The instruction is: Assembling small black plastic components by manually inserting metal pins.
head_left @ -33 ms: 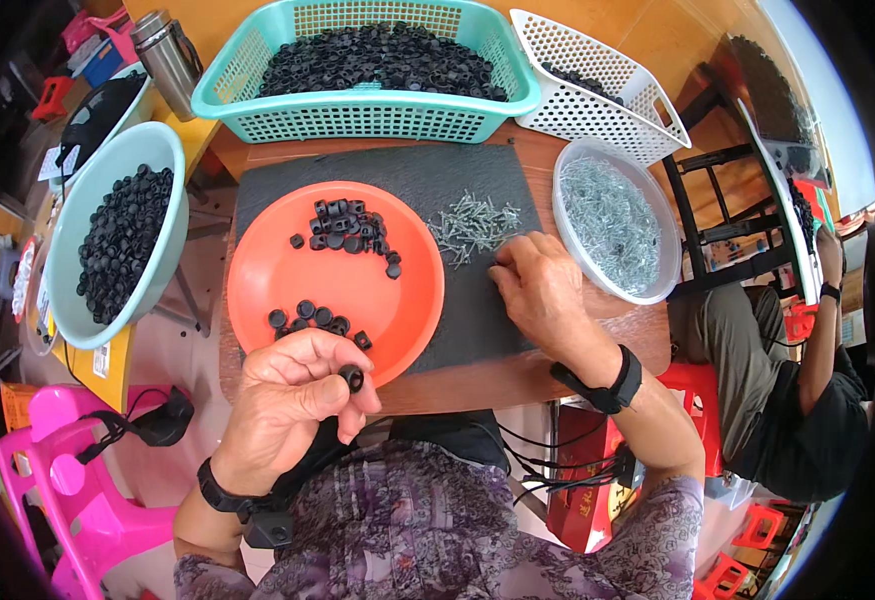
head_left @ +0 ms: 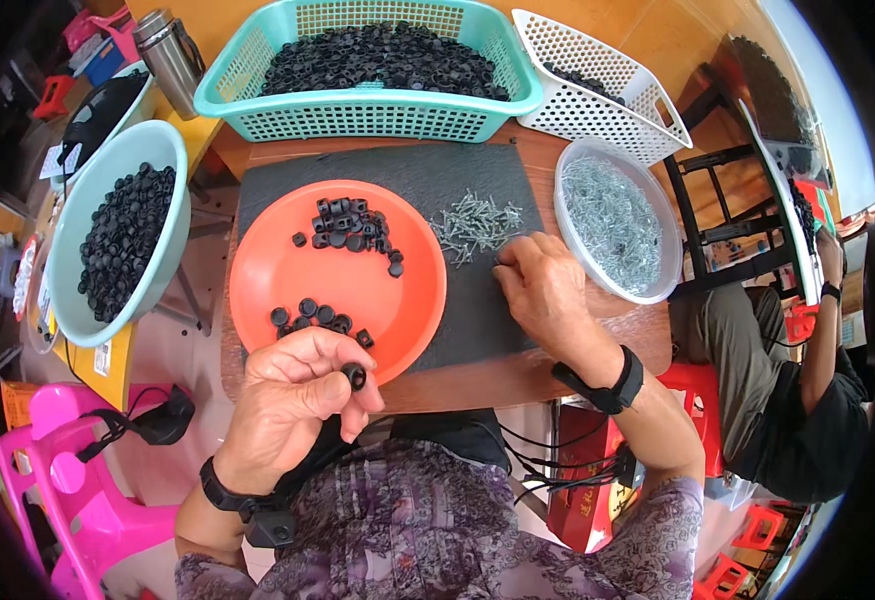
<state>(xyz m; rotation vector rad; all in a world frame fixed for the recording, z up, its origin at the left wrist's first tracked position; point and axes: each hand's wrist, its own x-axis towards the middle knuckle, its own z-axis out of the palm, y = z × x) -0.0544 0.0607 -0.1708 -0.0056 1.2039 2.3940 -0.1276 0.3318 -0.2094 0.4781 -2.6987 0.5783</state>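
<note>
Between the thumb and fingers of my left hand is a small round black plastic cap with a hole in it, held over the near rim of an orange plate. Small black plastic pieces lie in two groups in this plate. My right hand rests low on the dark mat, fingers curled down beside a loose pile of silvery screws. Its fingertips are turned away, so anything pinched there stays hidden.
A round tub of screws stands right of my right hand. Behind the mat are a green basket and a white basket with black pieces. At left is a pale green basin; at right sits another person.
</note>
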